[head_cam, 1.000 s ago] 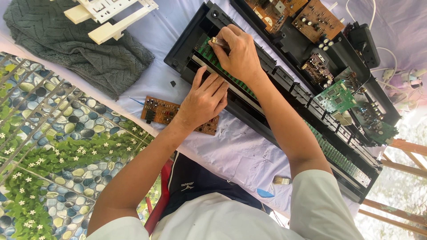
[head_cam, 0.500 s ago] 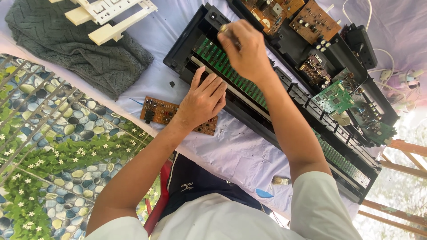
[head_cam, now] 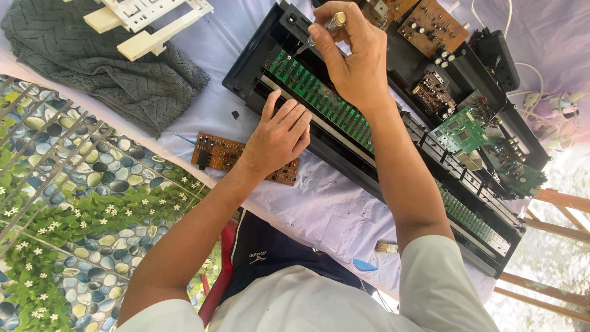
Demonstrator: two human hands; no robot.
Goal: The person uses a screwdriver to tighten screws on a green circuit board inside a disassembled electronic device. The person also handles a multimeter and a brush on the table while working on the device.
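So the right hand is clenched around a small screwdriver with a clear handle and brass-coloured cap, tip pointing down at the far-left end of the long green circuit board that sits inside the opened black keyboard chassis. The left hand isn't gripping anything: fingers are released and laid flat, palm down, on the near edge of the chassis, fingertips touching the pale strip along the green board.

Stuff around it: a loose brown circuit board lies on the lilac cloth just beside the left wrist, partly hidden under that hand. A tiny black bit sits on the cloth near the chassis corner. Farther back in the chassis there's a bunch of boards: a brown one with capacitors, a smaller green one raised up. The right forearm crosses over the middle of the chassis and blocks a chunk of the green board. Top left, a grey knitted cloth with white plastic key pieces on it. A small paintbrush pokes out by the right sleeve.
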